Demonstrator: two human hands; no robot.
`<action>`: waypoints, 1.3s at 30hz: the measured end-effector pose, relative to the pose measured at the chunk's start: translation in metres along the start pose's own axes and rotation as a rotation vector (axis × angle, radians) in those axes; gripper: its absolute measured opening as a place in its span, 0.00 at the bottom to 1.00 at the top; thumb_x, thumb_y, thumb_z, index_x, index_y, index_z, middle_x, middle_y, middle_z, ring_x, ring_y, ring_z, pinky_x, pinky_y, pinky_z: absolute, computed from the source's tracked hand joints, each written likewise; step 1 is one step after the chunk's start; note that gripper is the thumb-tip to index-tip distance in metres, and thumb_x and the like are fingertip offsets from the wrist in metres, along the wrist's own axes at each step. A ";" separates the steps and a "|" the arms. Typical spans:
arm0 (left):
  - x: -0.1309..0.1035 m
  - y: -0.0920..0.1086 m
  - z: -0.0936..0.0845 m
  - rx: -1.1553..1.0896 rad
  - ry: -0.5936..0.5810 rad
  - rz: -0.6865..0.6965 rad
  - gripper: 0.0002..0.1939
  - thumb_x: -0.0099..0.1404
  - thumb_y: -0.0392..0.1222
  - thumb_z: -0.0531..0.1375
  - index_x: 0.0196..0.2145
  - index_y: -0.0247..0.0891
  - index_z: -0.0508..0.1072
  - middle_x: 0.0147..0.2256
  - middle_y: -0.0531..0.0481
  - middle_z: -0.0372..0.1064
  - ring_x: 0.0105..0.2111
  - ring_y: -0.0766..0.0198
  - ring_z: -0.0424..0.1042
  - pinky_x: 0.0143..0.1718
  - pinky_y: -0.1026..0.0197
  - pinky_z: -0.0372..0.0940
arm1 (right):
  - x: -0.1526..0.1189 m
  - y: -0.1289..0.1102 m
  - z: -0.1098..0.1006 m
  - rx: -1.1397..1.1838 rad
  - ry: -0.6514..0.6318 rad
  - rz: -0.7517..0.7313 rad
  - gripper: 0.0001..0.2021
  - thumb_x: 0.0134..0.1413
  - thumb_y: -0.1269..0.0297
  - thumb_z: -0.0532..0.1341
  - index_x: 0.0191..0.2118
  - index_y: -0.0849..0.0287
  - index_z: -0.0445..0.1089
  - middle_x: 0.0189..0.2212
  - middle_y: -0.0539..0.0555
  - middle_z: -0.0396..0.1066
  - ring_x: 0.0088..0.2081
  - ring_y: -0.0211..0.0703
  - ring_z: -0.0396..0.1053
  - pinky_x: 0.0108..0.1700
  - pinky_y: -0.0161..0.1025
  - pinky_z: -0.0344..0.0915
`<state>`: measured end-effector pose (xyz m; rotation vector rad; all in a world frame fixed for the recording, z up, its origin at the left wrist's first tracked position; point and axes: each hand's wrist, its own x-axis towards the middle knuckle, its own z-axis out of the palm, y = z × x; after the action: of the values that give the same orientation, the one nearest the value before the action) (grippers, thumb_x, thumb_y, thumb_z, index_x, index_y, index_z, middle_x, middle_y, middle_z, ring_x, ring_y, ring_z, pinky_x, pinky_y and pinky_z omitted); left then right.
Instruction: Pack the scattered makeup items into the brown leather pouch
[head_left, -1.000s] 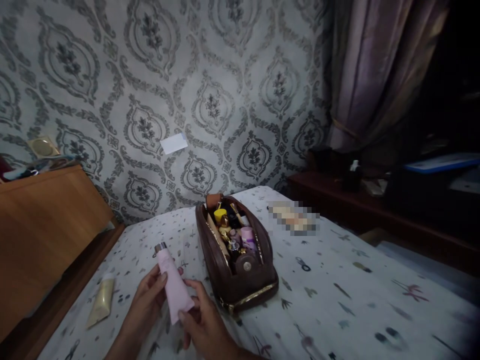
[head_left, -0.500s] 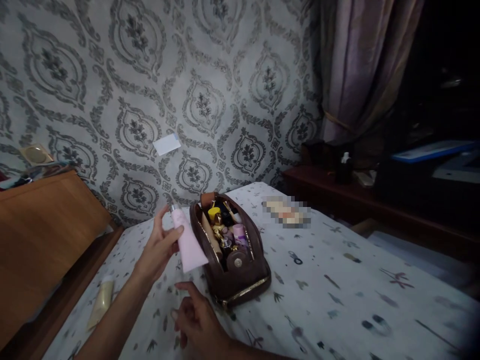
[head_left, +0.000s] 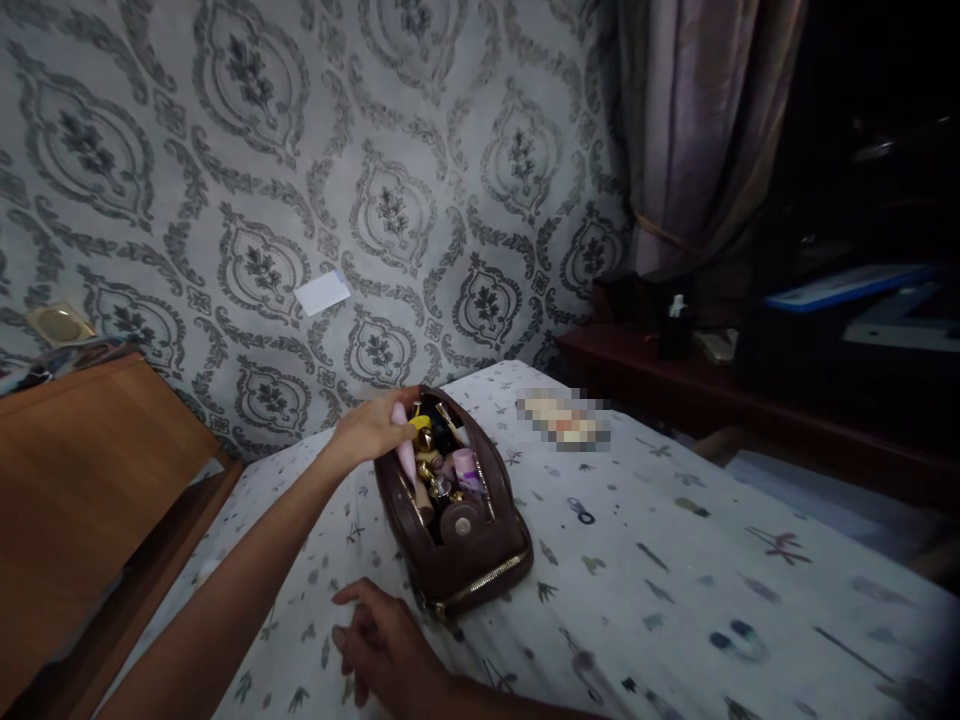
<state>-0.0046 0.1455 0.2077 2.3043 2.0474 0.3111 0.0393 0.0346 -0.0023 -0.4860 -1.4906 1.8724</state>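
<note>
A dark brown zippered bag (head_left: 472, 570) lies open on the patterned white sheet, filled with small bottles and tubes. Inside its left side, my left hand (head_left: 375, 425) grips a pink tube (head_left: 406, 455), which stands nearly edge-on beside a yellow-capped item (head_left: 421, 424). Further right in the bag is a pink and purple container (head_left: 466, 468). My right hand (head_left: 382, 640) is in front of the bag, over the sheet, holding nothing, with its index finger stretched out and the others loosely bent.
A wooden board (head_left: 105, 450) stands at the left. A blurred, pixelated item (head_left: 566, 420) lies on the sheet (head_left: 637, 560) right of the bag. Behind are a patterned wall and, at the right, a curtain and a dark red ledge (head_left: 622, 355) with a small bottle.
My left hand has moved forward and right, bringing the pink tube from beside the bag into its opening. My right hand has hardly moved. The view has shifted slightly.
</note>
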 end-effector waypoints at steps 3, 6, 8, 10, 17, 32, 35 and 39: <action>0.006 0.011 -0.002 0.209 -0.126 -0.049 0.29 0.56 0.48 0.57 0.56 0.44 0.67 0.44 0.46 0.75 0.45 0.48 0.72 0.42 0.56 0.64 | 0.000 0.000 0.000 -0.017 0.007 -0.015 0.17 0.52 0.55 0.61 0.45 0.60 0.66 0.20 0.42 0.61 0.14 0.28 0.55 0.16 0.26 0.56; 0.015 0.018 -0.001 0.352 -0.206 -0.102 0.23 0.55 0.49 0.58 0.48 0.42 0.74 0.39 0.42 0.76 0.42 0.47 0.73 0.39 0.56 0.64 | -0.001 -0.001 -0.001 -0.025 0.005 -0.026 0.18 0.53 0.52 0.60 0.44 0.60 0.66 0.20 0.42 0.62 0.15 0.28 0.56 0.16 0.26 0.56; 0.020 0.020 0.001 0.392 -0.232 -0.134 0.17 0.55 0.50 0.58 0.38 0.39 0.77 0.32 0.42 0.77 0.39 0.48 0.74 0.38 0.56 0.64 | -0.001 -0.002 -0.001 -0.026 0.004 -0.029 0.18 0.53 0.51 0.59 0.43 0.60 0.66 0.20 0.43 0.61 0.14 0.29 0.56 0.16 0.26 0.55; 0.024 0.020 0.003 0.379 -0.235 -0.130 0.13 0.54 0.50 0.59 0.30 0.38 0.77 0.24 0.43 0.74 0.35 0.48 0.74 0.37 0.56 0.64 | -0.002 -0.002 -0.001 -0.026 0.004 -0.034 0.19 0.53 0.50 0.59 0.42 0.60 0.65 0.20 0.43 0.61 0.14 0.28 0.56 0.16 0.26 0.55; 0.020 0.007 0.004 0.323 -0.184 -0.040 0.13 0.54 0.35 0.57 0.36 0.42 0.78 0.24 0.48 0.75 0.35 0.53 0.73 0.36 0.60 0.62 | 0.001 0.003 0.000 -0.032 -0.006 -0.030 0.17 0.54 0.51 0.59 0.41 0.60 0.65 0.19 0.42 0.61 0.13 0.28 0.55 0.15 0.26 0.54; -0.005 -0.035 0.014 -0.226 0.341 0.056 0.13 0.60 0.37 0.53 0.41 0.39 0.74 0.30 0.50 0.71 0.27 0.62 0.69 0.32 0.62 0.62 | 0.004 0.001 -0.004 -0.182 -0.024 -0.031 0.15 0.56 0.54 0.56 0.41 0.61 0.67 0.18 0.44 0.61 0.14 0.30 0.56 0.16 0.27 0.53; -0.013 -0.050 0.028 -0.559 0.436 -0.027 0.14 0.56 0.43 0.58 0.41 0.39 0.72 0.32 0.50 0.68 0.27 0.64 0.68 0.26 0.65 0.62 | 0.002 0.002 -0.004 -0.205 -0.004 -0.016 0.14 0.56 0.56 0.56 0.42 0.61 0.67 0.19 0.44 0.61 0.16 0.30 0.56 0.18 0.27 0.54; -0.024 -0.057 0.042 -0.965 0.430 -0.085 0.20 0.50 0.48 0.64 0.39 0.37 0.69 0.34 0.50 0.66 0.32 0.62 0.70 0.26 0.65 0.67 | 0.001 0.005 -0.004 -0.180 0.006 0.006 0.16 0.57 0.53 0.55 0.42 0.60 0.67 0.20 0.44 0.61 0.16 0.30 0.55 0.18 0.27 0.53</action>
<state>-0.0555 0.1332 0.1538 1.6078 1.5368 1.4925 0.0397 0.0378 -0.0078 -0.5787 -1.6635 1.7477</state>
